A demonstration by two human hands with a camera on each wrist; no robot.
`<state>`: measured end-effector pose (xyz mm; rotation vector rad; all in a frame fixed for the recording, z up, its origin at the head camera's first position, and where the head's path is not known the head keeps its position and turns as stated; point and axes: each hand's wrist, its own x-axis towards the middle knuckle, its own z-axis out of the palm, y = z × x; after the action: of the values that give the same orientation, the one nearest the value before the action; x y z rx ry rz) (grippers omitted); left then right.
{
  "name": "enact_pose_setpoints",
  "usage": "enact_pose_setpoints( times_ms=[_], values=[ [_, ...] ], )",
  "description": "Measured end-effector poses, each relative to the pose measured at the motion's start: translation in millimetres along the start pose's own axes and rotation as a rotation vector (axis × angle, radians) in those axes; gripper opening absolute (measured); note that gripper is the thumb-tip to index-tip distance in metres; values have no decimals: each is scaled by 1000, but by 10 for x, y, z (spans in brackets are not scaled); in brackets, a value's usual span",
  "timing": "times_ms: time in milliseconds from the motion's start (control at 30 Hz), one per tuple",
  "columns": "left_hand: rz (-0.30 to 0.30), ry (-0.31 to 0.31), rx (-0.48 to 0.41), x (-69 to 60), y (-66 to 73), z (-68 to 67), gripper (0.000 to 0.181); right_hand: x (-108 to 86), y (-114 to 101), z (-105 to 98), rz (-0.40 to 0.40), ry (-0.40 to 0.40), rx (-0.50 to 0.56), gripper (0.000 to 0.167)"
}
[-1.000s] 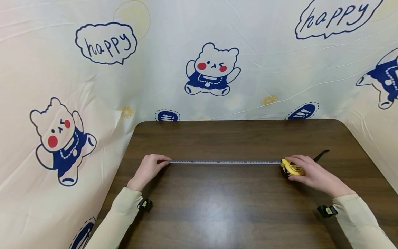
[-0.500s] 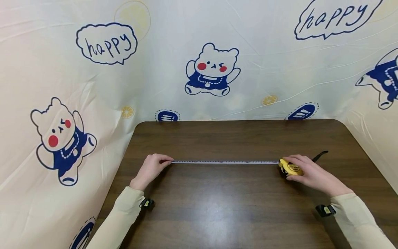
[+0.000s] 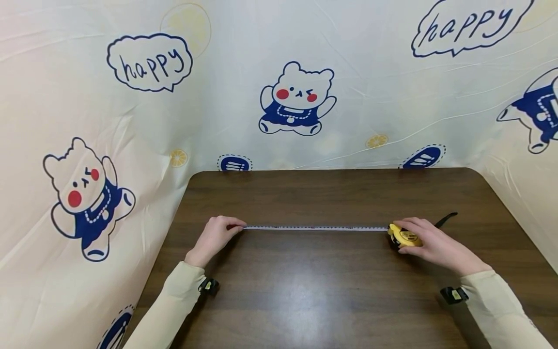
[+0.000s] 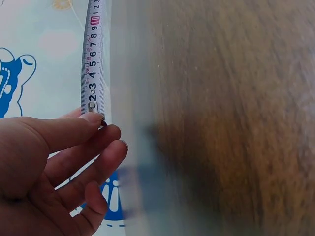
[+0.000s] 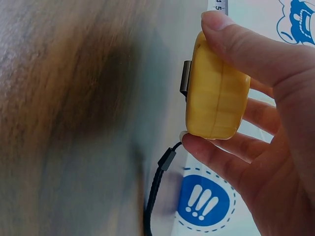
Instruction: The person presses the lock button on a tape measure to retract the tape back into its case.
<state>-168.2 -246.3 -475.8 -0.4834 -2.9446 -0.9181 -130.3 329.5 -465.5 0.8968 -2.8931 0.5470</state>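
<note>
A white tape blade [image 3: 314, 228] stretches straight between the two hands above the brown table. The left hand [image 3: 215, 237] pinches the blade's end between thumb and forefinger; in the left wrist view the low numbers of the blade [image 4: 92, 64] show just beyond the thumb. At the other end the right hand [image 3: 436, 245] grips the yellow tape measure case [image 3: 404, 236]. The right wrist view shows the case [image 5: 216, 93] held between the thumb and fingers, the thumb lying near where the blade comes out. A black strap [image 5: 154, 196] hangs from the case.
The brown table [image 3: 301, 291] reaches back to a pale cloth [image 3: 235, 87] printed with bears and words, which also stands along both sides. Each wrist carries a small black camera, the left one [image 3: 209, 286] and the right one [image 3: 454, 295].
The left hand has shifted slightly right and the right hand slightly left, with the case. The stretch of blade between them is shorter than before.
</note>
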Motion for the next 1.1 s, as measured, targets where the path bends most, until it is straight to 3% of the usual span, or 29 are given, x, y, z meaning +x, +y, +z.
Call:
enact_pose_setpoints(
  times_ms=[133, 767, 1100],
  values=[
    [23, 8, -3, -5, 10, 12, 14, 0, -11, 22, 13, -2, -1, 66],
    [-12, -26, -18, 17, 87, 56, 15, 53, -61, 45, 16, -19, 7, 68],
    [14, -30, -13, 56, 111, 76, 15, 106, -92, 37, 22, -47, 17, 67]
  ],
)
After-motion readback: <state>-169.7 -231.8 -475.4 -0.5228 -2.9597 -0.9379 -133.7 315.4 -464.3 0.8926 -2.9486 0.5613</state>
